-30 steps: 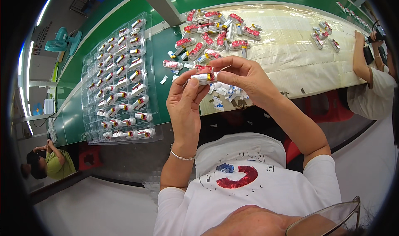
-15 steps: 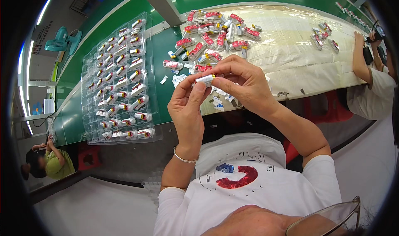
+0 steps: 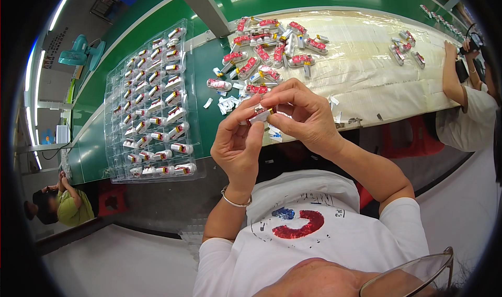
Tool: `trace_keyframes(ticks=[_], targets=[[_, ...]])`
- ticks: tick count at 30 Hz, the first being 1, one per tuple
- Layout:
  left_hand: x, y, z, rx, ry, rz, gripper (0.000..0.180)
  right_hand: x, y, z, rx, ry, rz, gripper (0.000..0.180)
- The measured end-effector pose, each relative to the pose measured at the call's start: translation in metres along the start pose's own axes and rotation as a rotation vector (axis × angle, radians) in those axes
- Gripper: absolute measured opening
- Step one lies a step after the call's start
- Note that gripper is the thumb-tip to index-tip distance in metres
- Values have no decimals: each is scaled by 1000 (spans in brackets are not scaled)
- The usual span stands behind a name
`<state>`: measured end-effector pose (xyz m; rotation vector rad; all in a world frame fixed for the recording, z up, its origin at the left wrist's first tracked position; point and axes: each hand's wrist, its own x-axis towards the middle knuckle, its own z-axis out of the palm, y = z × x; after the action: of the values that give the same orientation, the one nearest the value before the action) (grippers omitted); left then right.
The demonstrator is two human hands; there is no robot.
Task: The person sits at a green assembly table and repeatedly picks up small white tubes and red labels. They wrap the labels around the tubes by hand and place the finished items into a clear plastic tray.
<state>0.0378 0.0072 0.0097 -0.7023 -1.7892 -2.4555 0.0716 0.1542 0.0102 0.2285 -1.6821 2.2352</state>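
- The left hand (image 3: 236, 146) pinched the left end of a small part (image 3: 258, 117) between thumb and curled fingers.
- The right hand (image 3: 308, 120) was bent over the right end, its thumb and forefinger closed on the part too, so the two hands nearly met.
- The part was up in front of the person, above the near edge of the table (image 3: 205, 127); it showed red, white and a little yellow, the rest hidden by fingers.
- A bracelet (image 3: 235, 200) circled the left wrist.
- To the left lay a clear tray (image 3: 190, 95) with rows of parts in its pockets, silver, white and red.
- Beyond the hands was a heap (image 3: 263, 53) of white shells with red pieces and silver cylinders, partly on a pale sheet (image 3: 361, 82).
- White scraps (image 3: 228, 105) lay between the heap and the left hand.
- Farther right on the sheet, a few more shells (image 3: 398, 55) sat apart from the heap.
- A post (image 3: 201, 9) stood at the far side; a teal fan (image 3: 79, 55) was far left.
- At the far right, another person's arm (image 3: 454, 76) rested on the sheet.
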Motion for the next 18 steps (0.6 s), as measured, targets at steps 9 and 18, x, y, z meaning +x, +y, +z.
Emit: trace_keyframes(ticks=[9,18], targets=[[-1,-3,-3,61,-63,89,27,-4,2,-2,182,7,128,31],[16,-14,-12,-119,93,-395,22,10,16,-10,276,124,491,24]])
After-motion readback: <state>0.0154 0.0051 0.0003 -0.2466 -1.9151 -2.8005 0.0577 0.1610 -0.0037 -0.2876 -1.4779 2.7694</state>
